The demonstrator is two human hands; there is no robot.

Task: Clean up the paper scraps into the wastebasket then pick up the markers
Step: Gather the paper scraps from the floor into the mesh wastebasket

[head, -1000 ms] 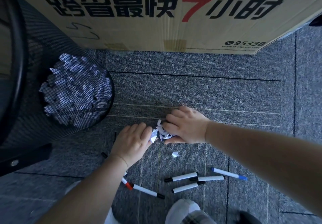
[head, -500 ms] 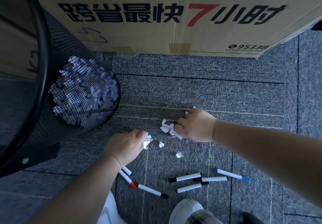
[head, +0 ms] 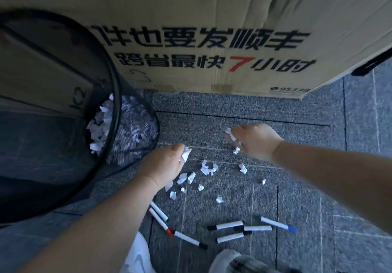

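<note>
Two hands work over the grey carpet floor (head: 244, 107). The left hand (head: 165, 164) has its fingers curled round a white paper scrap (head: 185, 156); the right hand (head: 253, 140), at about 2 o'clock from the left, has its fingers curled round a few more scraps (head: 230, 133), some hanging just under it.

Loose paper scraps on the floor (head: 206, 168) number roughly thirteen, scattered between and below the two hands, from 5 o'clock of the left hand across to 6 o'clock of the right. The exact count is unsure, as several are tiny and blurred.

One black mesh wastebasket (head: 131, 128) stands at 9 o'clock of the left hand, its rim cut off by the left edge; a heap of white scraps lies inside, too many and too mixed to count.

Seven markers (head: 230, 225) lie at 6 o'clock, near the bottom: three white with black caps in a close group, one with a blue cap (head: 277, 224) just to their right, and three to the left end to end, one bearing a red cap (head: 169, 232). Two of those are partly hidden under the left forearm.

One large cardboard box (head: 212, 28) with black and red printing fills 12 o'clock, cut off at the top. Two shoes (head: 224, 260) show at the bottom edge, only in part.
</note>
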